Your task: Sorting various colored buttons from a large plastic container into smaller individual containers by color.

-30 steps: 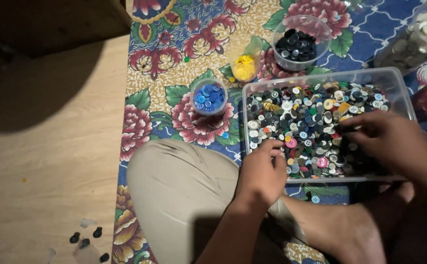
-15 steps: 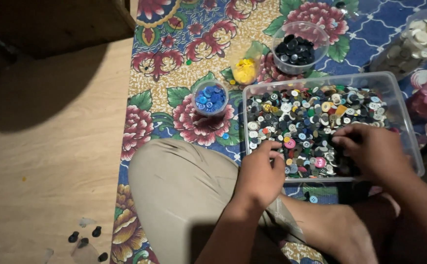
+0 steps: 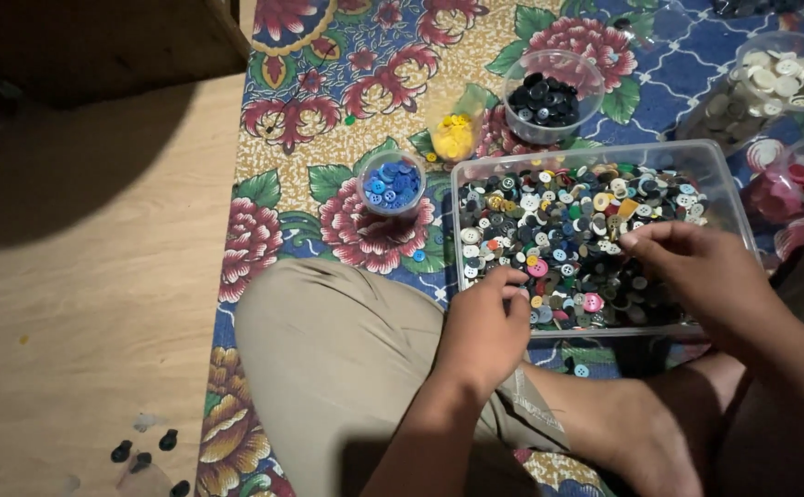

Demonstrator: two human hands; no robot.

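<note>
Here I see the clear tub (image 3: pixel 696 156) of mixed buttons (image 3: pixel 567 221) at centre right — my left hand (image 3: pixel 485 327) rests curled on its near-left rim, right hand (image 3: pixel 701 271) pinching fingertips together over the heap; what they clamp, I cannot tell.

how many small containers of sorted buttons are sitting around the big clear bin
5, perhaps more beyond the frame: blue cup left of the bin, yellow container and black bowl behind it, cream bowl and red bowl at right.

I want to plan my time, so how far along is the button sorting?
Done: blue cup, yellow cup and black bowl hold sorted buttons. In hand: left hand and right hand pick in the clear box. Left: the box looks quite full.
</note>
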